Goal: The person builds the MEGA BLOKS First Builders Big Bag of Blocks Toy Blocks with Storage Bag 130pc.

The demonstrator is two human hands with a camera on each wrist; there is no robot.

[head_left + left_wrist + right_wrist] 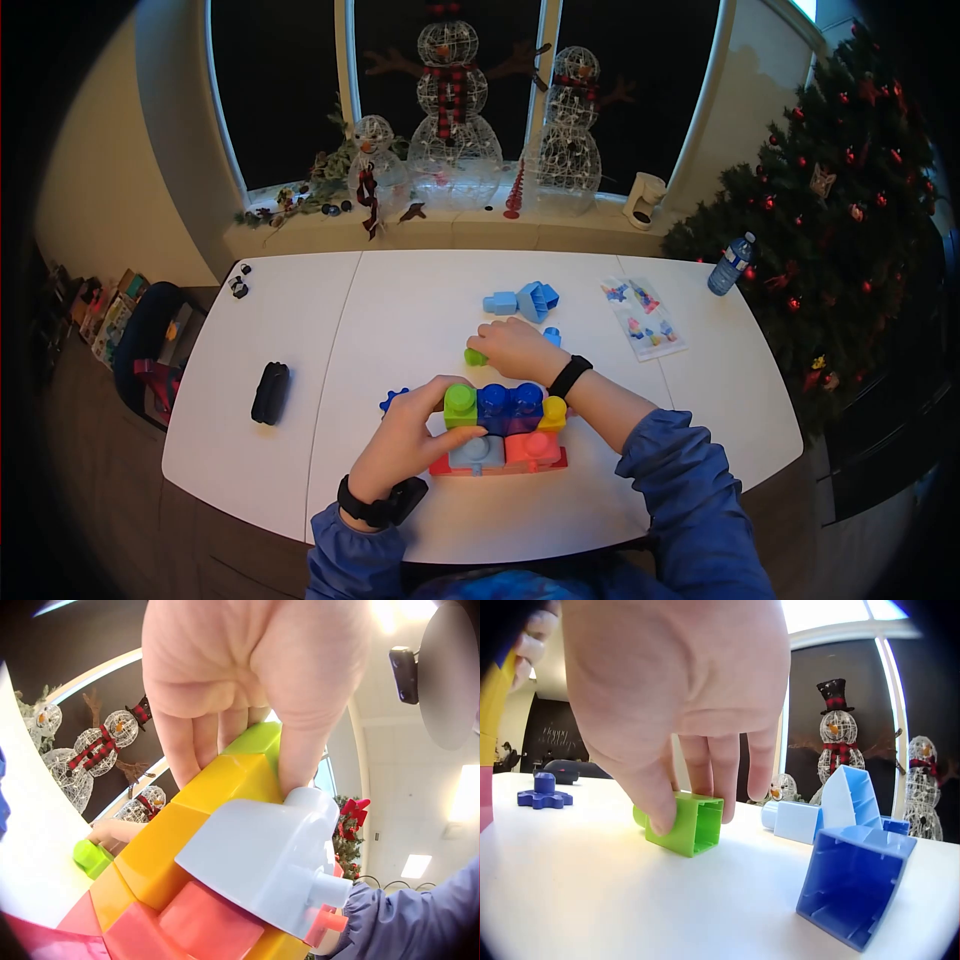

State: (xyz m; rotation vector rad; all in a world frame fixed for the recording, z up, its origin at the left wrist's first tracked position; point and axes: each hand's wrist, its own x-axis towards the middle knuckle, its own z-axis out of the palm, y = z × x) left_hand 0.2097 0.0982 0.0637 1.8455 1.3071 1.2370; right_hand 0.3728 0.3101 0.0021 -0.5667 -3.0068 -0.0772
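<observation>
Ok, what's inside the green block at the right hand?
The green block, pinched by the right hand, is hollow, with thin ribs showing at its open end. Its near wall hides the rest of the inside.

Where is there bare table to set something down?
Left, between the black oblong case and blue plastic gear; right, between the printed sheet, blue right sleeve and right edge of the white table. Crowded: beyond the multicoloured block build, where the right hand pinches a green plastic block near pale blue blocks.
</observation>
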